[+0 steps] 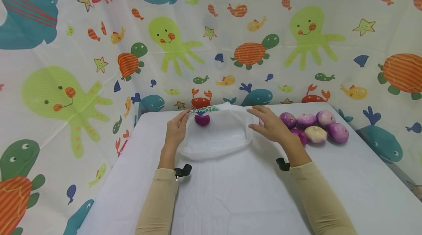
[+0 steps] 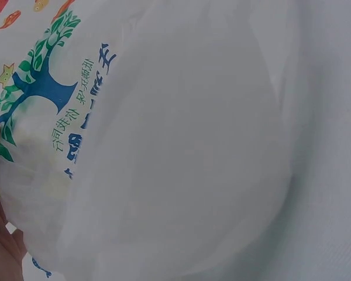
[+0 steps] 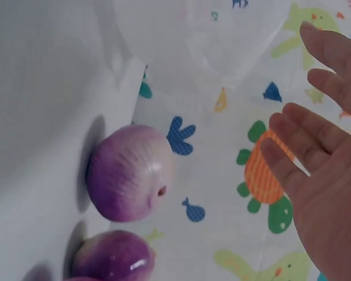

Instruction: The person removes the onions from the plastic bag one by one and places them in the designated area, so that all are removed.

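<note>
A white plastic bag (image 1: 214, 138), with a green leaf and blue print along its far rim, lies on the table with its mouth spread toward me. My left hand (image 1: 176, 129) grips the bag's left edge; in the left wrist view its fingers (image 2: 6, 249) are partly hidden behind the printed plastic. Within the mouth's outline, near the left hand, shows a dark purple onion (image 1: 202, 120). On the other side, my right hand (image 1: 271, 125) is beside the bag's right edge, fingers spread and holding nothing. The right wrist view shows its straight fingers (image 3: 316, 132) apart from the onions.
Several purple onions (image 1: 325, 118) and a paler onion (image 1: 315, 135) are grouped on the table to the right of my right hand. The white-covered table (image 1: 217, 198) ends at a curtain (image 1: 211, 44) printed with sea animals.
</note>
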{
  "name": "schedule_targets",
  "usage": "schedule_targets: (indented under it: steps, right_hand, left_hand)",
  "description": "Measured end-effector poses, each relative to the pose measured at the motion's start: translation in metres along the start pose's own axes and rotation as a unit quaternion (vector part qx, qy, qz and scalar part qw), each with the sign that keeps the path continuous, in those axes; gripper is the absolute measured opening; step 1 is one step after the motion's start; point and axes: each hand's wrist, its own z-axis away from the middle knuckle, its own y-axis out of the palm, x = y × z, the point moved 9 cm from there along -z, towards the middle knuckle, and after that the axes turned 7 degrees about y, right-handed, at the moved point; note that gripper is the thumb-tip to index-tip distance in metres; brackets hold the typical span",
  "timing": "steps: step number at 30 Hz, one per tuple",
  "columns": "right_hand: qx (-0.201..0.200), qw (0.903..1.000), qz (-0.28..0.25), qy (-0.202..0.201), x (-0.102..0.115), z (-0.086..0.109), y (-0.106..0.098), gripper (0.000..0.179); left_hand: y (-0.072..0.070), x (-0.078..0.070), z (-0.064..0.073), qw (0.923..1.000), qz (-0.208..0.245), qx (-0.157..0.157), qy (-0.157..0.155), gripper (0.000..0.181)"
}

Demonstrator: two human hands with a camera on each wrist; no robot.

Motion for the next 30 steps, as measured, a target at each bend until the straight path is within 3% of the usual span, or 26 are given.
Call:
schedule_targets:
  steps: [12, 21, 30]
  right_hand:
    - [0.023, 0.9983, 0.008, -0.053, 0.028, -0.002, 0.026, 0.065]
    - [0.044, 0.9968, -0.010, -0.067, 0.040, -0.009, 0.044, 0.064]
    - [0.073, 0.9935, 0.015, -0.086, 0.056, -0.023, 0.067, 0.063]
  left_hand:
    - [0.000, 0.001, 0.000, 1.0000, -0.002, 0.001, -0.003, 0.039]
    - [0.000, -0.002, 0.000, 1.0000, 0.002, -0.003, 0.009, 0.040]
    - [0.001, -0.002, 0.000, 0.9999, 0.012, -0.002, 0.005, 0.040]
